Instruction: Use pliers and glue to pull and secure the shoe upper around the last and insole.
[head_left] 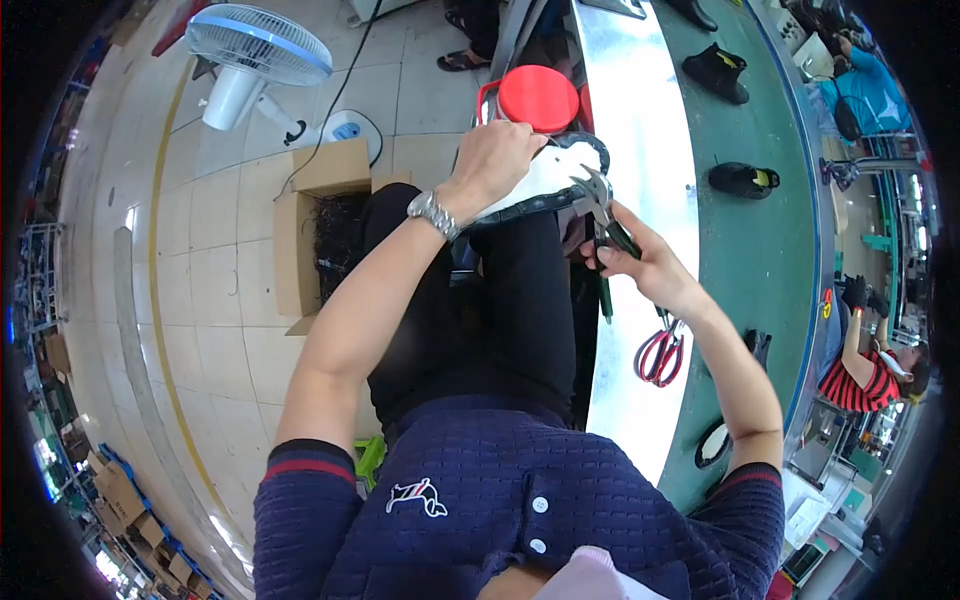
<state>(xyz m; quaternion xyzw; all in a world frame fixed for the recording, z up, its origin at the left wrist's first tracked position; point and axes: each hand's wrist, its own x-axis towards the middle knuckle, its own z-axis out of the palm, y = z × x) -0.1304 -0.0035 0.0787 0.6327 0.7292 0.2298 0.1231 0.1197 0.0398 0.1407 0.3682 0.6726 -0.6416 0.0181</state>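
Observation:
Across my thighs lies a shoe (550,172), its white underside facing up and a black edge running round it. My left hand (495,160) is closed at the shoe's far left edge and steadies it; the fingertips are partly hidden. In my right hand (645,262) is a pair of pliers (618,232) with dark green handles. Their metal jaws rest at the shoe's right end, where I cannot tell whether they grip the edge. Scissors (660,358) with red handles lie on the metal bench (635,120), just below my right hand.
A red-lidded container (538,98) stands beyond the shoe. On my left are an open cardboard box (292,250) with black scraps and a floor fan (258,50). Right of the bench, a green conveyor (745,280) carries several black shoes (742,180). Other people work farther right.

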